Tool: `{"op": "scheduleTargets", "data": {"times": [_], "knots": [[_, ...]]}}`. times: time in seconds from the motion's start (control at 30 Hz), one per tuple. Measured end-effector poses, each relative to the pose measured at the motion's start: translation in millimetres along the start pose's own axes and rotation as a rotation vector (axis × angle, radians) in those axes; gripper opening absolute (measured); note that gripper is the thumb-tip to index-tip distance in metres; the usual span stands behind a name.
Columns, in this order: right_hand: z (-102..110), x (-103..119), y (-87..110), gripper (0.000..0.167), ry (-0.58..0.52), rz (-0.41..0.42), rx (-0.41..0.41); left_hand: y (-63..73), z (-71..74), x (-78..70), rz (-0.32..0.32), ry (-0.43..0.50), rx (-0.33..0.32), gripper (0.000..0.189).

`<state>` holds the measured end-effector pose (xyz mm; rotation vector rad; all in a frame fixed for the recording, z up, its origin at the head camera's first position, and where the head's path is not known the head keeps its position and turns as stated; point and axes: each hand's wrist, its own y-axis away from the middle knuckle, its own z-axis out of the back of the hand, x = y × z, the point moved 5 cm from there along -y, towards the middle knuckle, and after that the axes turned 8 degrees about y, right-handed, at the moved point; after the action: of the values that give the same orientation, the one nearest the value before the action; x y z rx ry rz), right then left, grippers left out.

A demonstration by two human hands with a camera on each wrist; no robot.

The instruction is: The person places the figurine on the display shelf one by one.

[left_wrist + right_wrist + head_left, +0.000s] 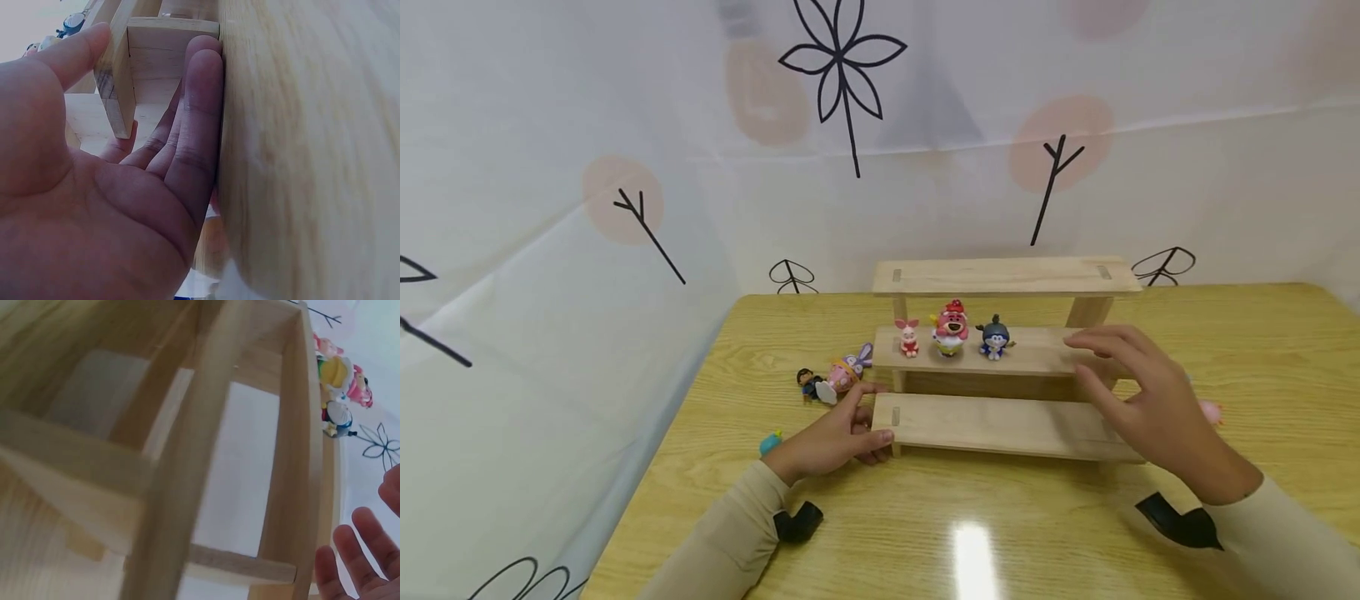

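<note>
A three-tier wooden shelf (1000, 425) stands on the table. My left hand (831, 437) grips the left end of its lowest tier. In the left wrist view the thumb is against the board edge (115, 94) and the other fingers reach underneath, close to the tabletop. On the middle tier sit a pink piglet figurine (908, 342), a pink bear figurine (951, 327) with a red top, and a dark-haired figurine (995, 340). My right hand (1157, 404) hovers near the right end of that tier, fingers spread, holding nothing. In the right wrist view its fingertips (347, 540) are apart from the wood.
Left of the shelf lie a small dark-haired figure (808, 384) and a rabbit-eared figurine (847, 372). A teal toy (771, 442) is by the left wrist. A pink toy (1211, 412) lies partly hidden behind the right hand. Patterned cloth (925, 200) hangs behind the table (880, 533).
</note>
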<state>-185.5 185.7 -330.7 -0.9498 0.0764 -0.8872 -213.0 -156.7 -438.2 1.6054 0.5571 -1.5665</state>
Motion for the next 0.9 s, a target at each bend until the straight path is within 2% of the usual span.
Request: {"op": "scheduleTargets", "data": {"times": [0.2, 0.57, 0.8, 0.9], "knots": [[8.2, -6.6, 10.1, 0.041, 0.03, 0.005, -0.031, -0.2, -0.1, -0.1, 0.008, 0.003, -0.005, 0.069], [26.4, -23.2, 20.0, 0.029, 0.074, -0.058, -0.03, 1.3, -0.4, -1.6, 0.01, 0.002, -0.01, 0.067], [36.3, -40.7, 26.2, 0.029, 0.093, -0.146, -0.032, 2.0, -1.1, -2.1, 0.012, 0.004, -0.009, 0.069], [40.0, -51.4, 30.3, 0.028, 0.112, -0.209, -0.016, 1.6, -1.1, -2.5, 0.008, -0.003, -0.008, 0.069]]}}
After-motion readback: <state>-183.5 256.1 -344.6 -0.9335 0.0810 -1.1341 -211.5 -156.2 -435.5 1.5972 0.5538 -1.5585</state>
